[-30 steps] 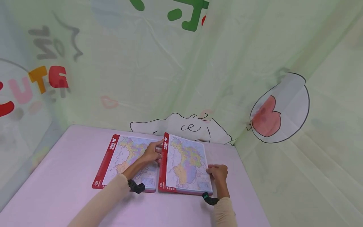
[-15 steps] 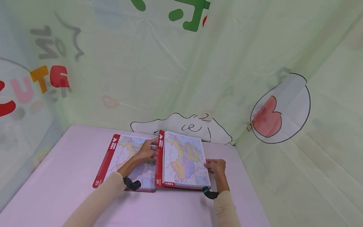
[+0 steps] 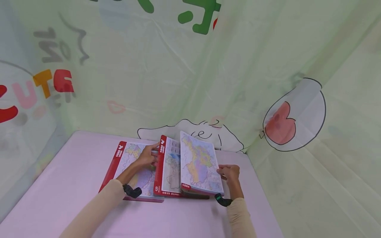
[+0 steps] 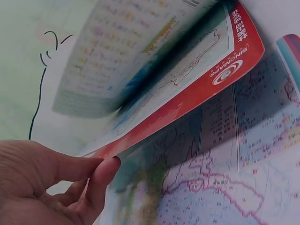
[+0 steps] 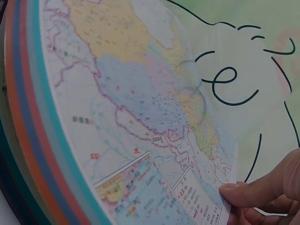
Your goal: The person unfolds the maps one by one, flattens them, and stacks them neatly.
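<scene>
In the head view, my left hand (image 3: 147, 157) pinches the edge of a red-bordered map sheet (image 3: 171, 173), its grey map partly showing. The left wrist view has the thumb and finger meeting on that red border (image 4: 187, 105). My right hand (image 3: 230, 172) pinches the right edge of a lifted stack of map sheets (image 3: 199, 162); its top sheet bears a coloured map. Stepped, multicoloured edges (image 5: 51, 117) show along this stack in the right wrist view. Another red-bordered map (image 3: 112, 167) lies flat under my left hand and forearm, partly hidden.
The pink tabletop (image 3: 184, 219) extends in front of and beside the maps. A pale green printed curtain (image 3: 134, 82) stands directly behind the table, with more fabric at both sides. A dark wrist camera (image 3: 132, 191) is on each wrist.
My left hand has moved left with the red-bordered sheet. The upper sheets have separated rightward and lifted in my right hand, uncovering a grey map beneath.
</scene>
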Demonstrator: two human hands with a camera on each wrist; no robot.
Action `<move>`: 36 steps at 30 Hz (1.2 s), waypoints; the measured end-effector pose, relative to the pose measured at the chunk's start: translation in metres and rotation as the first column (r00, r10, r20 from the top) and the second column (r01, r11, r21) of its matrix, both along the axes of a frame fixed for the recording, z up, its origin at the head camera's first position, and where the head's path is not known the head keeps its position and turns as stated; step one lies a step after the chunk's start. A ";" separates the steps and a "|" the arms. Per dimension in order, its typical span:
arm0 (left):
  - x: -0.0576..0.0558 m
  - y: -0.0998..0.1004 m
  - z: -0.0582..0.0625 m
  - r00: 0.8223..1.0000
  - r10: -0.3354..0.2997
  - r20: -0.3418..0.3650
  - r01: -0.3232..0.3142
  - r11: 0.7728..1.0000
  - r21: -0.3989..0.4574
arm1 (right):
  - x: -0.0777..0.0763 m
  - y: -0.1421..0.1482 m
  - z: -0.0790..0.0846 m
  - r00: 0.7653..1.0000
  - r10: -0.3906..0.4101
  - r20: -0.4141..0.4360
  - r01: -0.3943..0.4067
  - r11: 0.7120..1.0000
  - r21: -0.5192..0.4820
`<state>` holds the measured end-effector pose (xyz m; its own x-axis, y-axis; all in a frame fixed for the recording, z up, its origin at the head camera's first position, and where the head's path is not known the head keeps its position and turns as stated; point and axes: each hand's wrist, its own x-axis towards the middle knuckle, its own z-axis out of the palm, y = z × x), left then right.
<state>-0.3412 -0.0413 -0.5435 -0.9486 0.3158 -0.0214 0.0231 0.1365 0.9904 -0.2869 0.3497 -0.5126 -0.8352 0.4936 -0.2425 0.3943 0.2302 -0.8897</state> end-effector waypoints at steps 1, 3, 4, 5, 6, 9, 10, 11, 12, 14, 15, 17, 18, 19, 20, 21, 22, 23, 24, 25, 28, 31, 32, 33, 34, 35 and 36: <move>-0.001 -0.002 -0.001 1.000 0.004 -0.002 -0.004 1.000 -0.005 | 0.000 0.001 0.001 1.000 0.001 0.000 -0.001 1.000 0.001; -0.003 -0.007 -0.003 1.000 0.006 -0.017 -0.007 1.000 -0.022 | 0.000 0.004 0.002 1.000 -0.009 0.006 0.009 1.000 0.004; -0.004 -0.009 -0.004 1.000 0.014 -0.015 -0.014 1.000 -0.026 | -0.001 0.005 0.002 1.000 -0.012 0.007 0.012 1.000 0.005; -0.004 -0.011 -0.005 1.000 0.017 -0.016 -0.018 0.999 -0.030 | -0.001 0.007 0.002 1.000 -0.013 0.009 0.013 1.000 0.006; -0.004 -0.014 -0.005 1.000 0.019 -0.014 -0.019 0.999 -0.035 | -0.001 0.009 0.002 1.000 -0.018 0.012 0.017 1.000 0.010; -0.004 -0.021 -0.005 1.000 0.029 -0.010 -0.029 0.999 -0.046 | -0.001 0.016 0.002 1.000 -0.028 0.004 0.028 1.000 0.003; -0.004 -0.024 -0.005 0.999 0.032 -0.007 -0.032 0.998 -0.052 | -0.001 0.018 0.002 1.000 -0.027 -0.002 0.027 1.000 -0.004; -0.004 -0.026 -0.006 0.999 0.035 -0.006 -0.035 0.998 -0.058 | -0.001 0.020 0.003 0.999 -0.031 -0.010 0.030 0.999 -0.009; -0.004 -0.028 -0.006 0.999 0.037 -0.007 -0.037 0.997 -0.065 | -0.001 0.022 0.004 0.999 -0.032 -0.017 0.032 0.999 -0.013; -0.004 -0.032 -0.006 0.999 0.040 -0.012 -0.040 0.997 -0.066 | -0.001 0.026 0.006 0.999 -0.038 -0.031 0.038 0.999 -0.021; -0.005 -0.034 -0.007 0.999 0.044 -0.009 -0.045 0.997 -0.069 | 0.000 0.028 0.007 0.999 -0.041 -0.035 0.041 0.999 -0.024; -0.005 -0.038 -0.007 0.999 0.047 -0.016 -0.048 0.996 -0.075 | 0.000 0.032 0.010 0.998 -0.054 -0.038 0.053 0.998 -0.021; -0.006 -0.040 -0.007 0.999 0.046 -0.022 -0.048 0.996 -0.077 | 0.000 0.033 0.011 0.997 -0.061 -0.037 0.061 0.998 -0.017; -0.006 -0.041 -0.006 0.999 0.048 -0.023 -0.049 0.996 -0.077 | 0.000 0.035 0.012 0.997 -0.070 -0.036 0.070 0.997 -0.015; -0.006 -0.043 -0.005 0.999 0.047 -0.027 -0.049 0.995 -0.084 | 0.000 0.037 0.013 0.996 -0.079 -0.041 0.079 0.997 -0.013; -0.004 -0.045 -0.003 0.998 0.051 -0.025 -0.053 0.994 -0.091 | 0.000 0.039 0.014 0.995 -0.087 -0.050 0.086 0.996 -0.012; -0.004 -0.047 -0.003 0.998 0.050 -0.028 -0.053 0.994 -0.096 | 0.001 0.041 0.014 0.994 -0.097 -0.055 0.097 0.995 -0.001; -0.004 -0.050 -0.003 0.998 0.054 -0.024 -0.056 0.993 -0.100 | 0.001 0.043 0.015 0.993 -0.106 -0.058 0.106 0.994 0.007; -0.004 -0.052 -0.002 0.998 0.054 -0.025 -0.056 0.993 -0.104 | 0.001 0.045 0.016 0.991 -0.116 -0.063 0.117 0.993 0.014; -0.004 -0.055 -0.002 0.998 0.056 -0.023 -0.058 0.992 -0.109 | 0.002 0.046 0.016 0.990 -0.126 -0.066 0.127 0.992 0.019; -0.005 -0.064 -0.006 0.998 0.068 -0.018 -0.070 0.990 -0.124 | 0.003 0.051 0.018 0.986 -0.156 -0.057 0.159 0.986 0.045; -0.004 -0.071 -0.007 0.997 0.080 -0.012 -0.081 0.986 -0.144 | 0.004 0.056 0.019 0.985 -0.167 -0.047 0.170 0.983 0.071; -0.004 -0.072 -0.006 0.996 0.085 -0.013 -0.086 0.984 -0.154 | 0.005 0.058 0.019 0.985 -0.169 -0.043 0.172 0.981 0.086; -0.003 -0.074 -0.005 0.996 0.092 -0.013 -0.093 0.982 -0.166 | 0.005 0.059 0.020 0.985 -0.169 -0.039 0.172 0.980 0.102; -0.003 -0.076 -0.004 0.995 0.094 -0.015 -0.095 0.980 -0.177 | 0.006 0.060 0.021 0.985 -0.170 -0.034 0.173 0.978 0.121; -0.002 -0.077 -0.003 0.995 0.095 -0.018 -0.097 0.977 -0.188 | 0.007 0.062 0.021 0.985 -0.172 -0.028 0.174 0.974 0.142; -0.002 -0.079 -0.001 0.995 0.098 -0.023 -0.101 0.975 -0.197 | 0.007 0.064 0.020 0.984 -0.177 -0.018 0.178 0.971 0.163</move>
